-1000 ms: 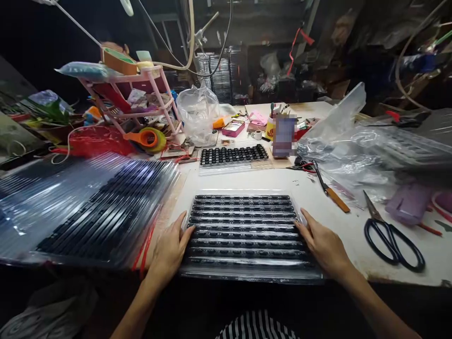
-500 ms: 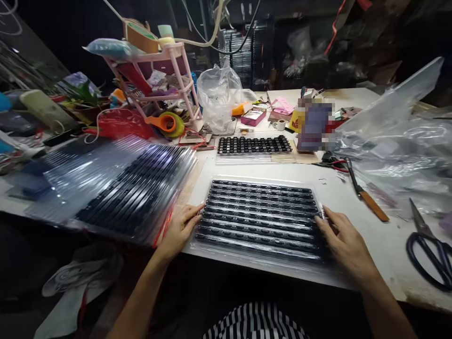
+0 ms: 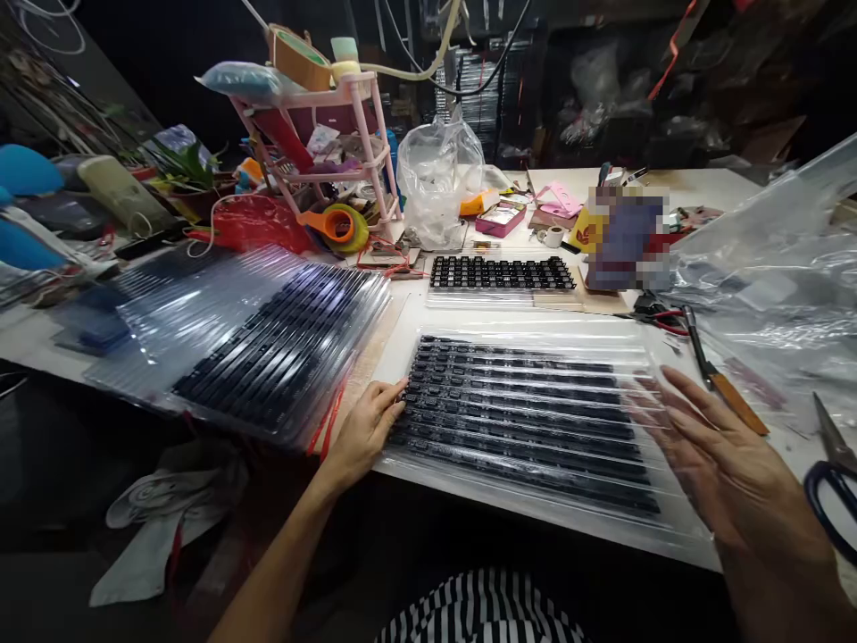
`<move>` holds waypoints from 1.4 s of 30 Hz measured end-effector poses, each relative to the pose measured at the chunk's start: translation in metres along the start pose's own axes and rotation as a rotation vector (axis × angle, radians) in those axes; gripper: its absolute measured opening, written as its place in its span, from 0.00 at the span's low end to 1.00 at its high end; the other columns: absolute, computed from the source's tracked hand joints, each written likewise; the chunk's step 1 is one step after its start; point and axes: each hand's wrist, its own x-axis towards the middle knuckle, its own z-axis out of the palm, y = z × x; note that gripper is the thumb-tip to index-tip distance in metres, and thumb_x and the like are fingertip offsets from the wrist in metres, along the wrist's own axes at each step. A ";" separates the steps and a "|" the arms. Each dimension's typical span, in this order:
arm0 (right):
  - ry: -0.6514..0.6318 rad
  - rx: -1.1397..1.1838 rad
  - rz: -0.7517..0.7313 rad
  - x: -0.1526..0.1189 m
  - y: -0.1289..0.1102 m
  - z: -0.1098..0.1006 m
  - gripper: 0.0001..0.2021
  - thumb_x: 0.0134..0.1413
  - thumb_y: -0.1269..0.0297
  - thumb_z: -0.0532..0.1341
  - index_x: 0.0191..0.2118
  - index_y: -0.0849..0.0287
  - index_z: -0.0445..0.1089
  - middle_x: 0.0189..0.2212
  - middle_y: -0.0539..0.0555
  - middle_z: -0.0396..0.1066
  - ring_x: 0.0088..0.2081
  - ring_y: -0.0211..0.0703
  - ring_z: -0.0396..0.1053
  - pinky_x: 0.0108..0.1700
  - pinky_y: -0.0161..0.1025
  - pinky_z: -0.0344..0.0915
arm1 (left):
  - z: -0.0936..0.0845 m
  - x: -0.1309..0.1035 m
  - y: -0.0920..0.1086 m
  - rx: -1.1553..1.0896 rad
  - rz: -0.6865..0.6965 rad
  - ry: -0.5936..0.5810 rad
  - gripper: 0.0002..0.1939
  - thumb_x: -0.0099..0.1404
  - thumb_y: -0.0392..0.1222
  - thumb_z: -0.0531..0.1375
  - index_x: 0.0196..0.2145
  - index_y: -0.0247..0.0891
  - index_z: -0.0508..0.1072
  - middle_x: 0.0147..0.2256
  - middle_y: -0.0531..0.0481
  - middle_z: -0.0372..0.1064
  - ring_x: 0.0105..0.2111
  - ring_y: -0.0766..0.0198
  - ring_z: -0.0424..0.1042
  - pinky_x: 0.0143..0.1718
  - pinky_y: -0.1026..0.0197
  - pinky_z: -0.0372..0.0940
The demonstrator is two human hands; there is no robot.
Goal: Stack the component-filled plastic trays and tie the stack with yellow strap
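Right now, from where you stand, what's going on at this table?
Someone is handling a clear ribbed plastic tray of black strips on a white table. The left hand holds its left edge; the right hand is at the opposite side, fingers spread, seen partly through clear plastic. Whether it touches the tray is unclear. Similar plastic trays lie to the left, small black parts sit behind, and scissors lie at the right.

Near tray (image 3: 528,415): clear plastic, ribbed, glossy. Tabletop (image 3: 410,317): smooth, matt. Bag (image 3: 438,179): crinkled plastic, glossy.
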 end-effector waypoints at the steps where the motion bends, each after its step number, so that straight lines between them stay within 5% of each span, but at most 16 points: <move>1: -0.048 0.006 0.010 0.001 -0.001 0.001 0.27 0.50 0.63 0.62 0.57 0.48 0.61 0.50 0.57 0.69 0.53 0.52 0.65 0.56 0.47 0.63 | -0.001 0.000 -0.001 -0.066 -0.039 0.022 0.22 0.66 0.48 0.52 0.55 0.40 0.66 0.42 0.46 0.66 0.43 0.61 0.66 0.48 0.56 0.61; 4: -0.131 0.054 -0.033 0.005 0.000 0.003 0.30 0.54 0.65 0.57 0.62 0.44 0.50 0.46 0.59 0.71 0.51 0.55 0.67 0.55 0.56 0.62 | -0.003 -0.002 -0.005 -0.390 -0.156 0.169 0.25 0.67 0.52 0.49 0.57 0.37 0.62 0.41 0.45 0.70 0.39 0.61 0.70 0.46 0.55 0.63; 7: -0.028 0.112 -0.130 0.012 0.004 -0.001 0.25 0.57 0.66 0.53 0.61 0.50 0.54 0.52 0.59 0.67 0.55 0.50 0.62 0.60 0.50 0.57 | -0.002 -0.003 -0.007 -0.580 -0.182 0.236 0.27 0.67 0.53 0.48 0.57 0.35 0.60 0.41 0.43 0.71 0.38 0.60 0.71 0.46 0.54 0.63; 16: 0.165 0.000 -0.032 0.014 0.020 -0.041 0.24 0.59 0.57 0.52 0.61 0.46 0.56 0.61 0.52 0.55 0.62 0.48 0.47 0.65 0.45 0.41 | 0.001 -0.003 0.001 -0.295 -0.178 0.116 0.25 0.65 0.50 0.54 0.57 0.37 0.62 0.46 0.45 0.69 0.44 0.60 0.69 0.51 0.55 0.61; 23: 0.201 -0.082 0.001 0.016 0.031 -0.061 0.29 0.59 0.53 0.49 0.65 0.52 0.49 0.63 0.51 0.48 0.64 0.45 0.39 0.65 0.40 0.42 | -0.001 0.002 0.005 -0.237 -0.190 0.133 0.23 0.62 0.49 0.57 0.53 0.37 0.67 0.47 0.44 0.69 0.48 0.57 0.68 0.53 0.53 0.60; 26: 0.196 -0.103 -0.008 0.019 0.024 -0.058 0.28 0.59 0.53 0.48 0.64 0.53 0.50 0.64 0.53 0.46 0.64 0.51 0.42 0.65 0.48 0.43 | -0.007 0.009 0.026 -0.230 -0.182 0.262 0.19 0.61 0.50 0.58 0.46 0.36 0.72 0.47 0.43 0.70 0.45 0.56 0.69 0.49 0.53 0.62; 28: 0.187 -0.094 -0.059 0.021 0.013 -0.054 0.26 0.60 0.56 0.49 0.63 0.54 0.53 0.62 0.57 0.51 0.60 0.54 0.53 0.60 0.52 0.54 | -0.012 0.018 0.048 -0.342 -0.136 0.293 0.17 0.61 0.50 0.58 0.43 0.36 0.74 0.43 0.44 0.73 0.41 0.58 0.71 0.46 0.55 0.64; 30: 0.171 0.001 -0.157 0.021 -0.002 -0.048 0.22 0.59 0.60 0.51 0.59 0.53 0.59 0.55 0.59 0.64 0.50 0.49 0.68 0.47 0.45 0.68 | -0.018 0.028 0.072 -0.547 -0.125 0.195 0.20 0.61 0.53 0.58 0.43 0.36 0.74 0.41 0.43 0.74 0.39 0.58 0.72 0.41 0.57 0.67; 34: 0.042 0.182 -0.349 0.019 -0.039 -0.034 0.16 0.57 0.69 0.54 0.51 0.53 0.65 0.40 0.56 0.74 0.32 0.40 0.74 0.28 0.32 0.69 | -0.024 0.046 0.112 -0.775 -0.151 -0.019 0.29 0.60 0.62 0.54 0.46 0.35 0.74 0.39 0.38 0.74 0.33 0.57 0.74 0.30 0.60 0.70; 39: -0.040 0.184 -0.459 0.018 -0.066 -0.025 0.15 0.59 0.69 0.53 0.52 0.59 0.65 0.38 0.59 0.75 0.34 0.46 0.74 0.32 0.39 0.71 | -0.022 0.054 0.127 -0.818 -0.145 0.001 0.10 0.63 0.37 0.56 0.41 0.31 0.74 0.32 0.42 0.76 0.26 0.65 0.74 0.28 0.67 0.69; 42: -0.136 0.192 -0.430 0.021 -0.070 -0.026 0.16 0.59 0.69 0.53 0.52 0.64 0.65 0.38 0.59 0.75 0.38 0.47 0.74 0.42 0.44 0.70 | -0.022 0.053 0.125 -0.884 -0.106 0.067 0.09 0.65 0.36 0.54 0.39 0.32 0.72 0.33 0.42 0.76 0.30 0.65 0.75 0.33 0.66 0.70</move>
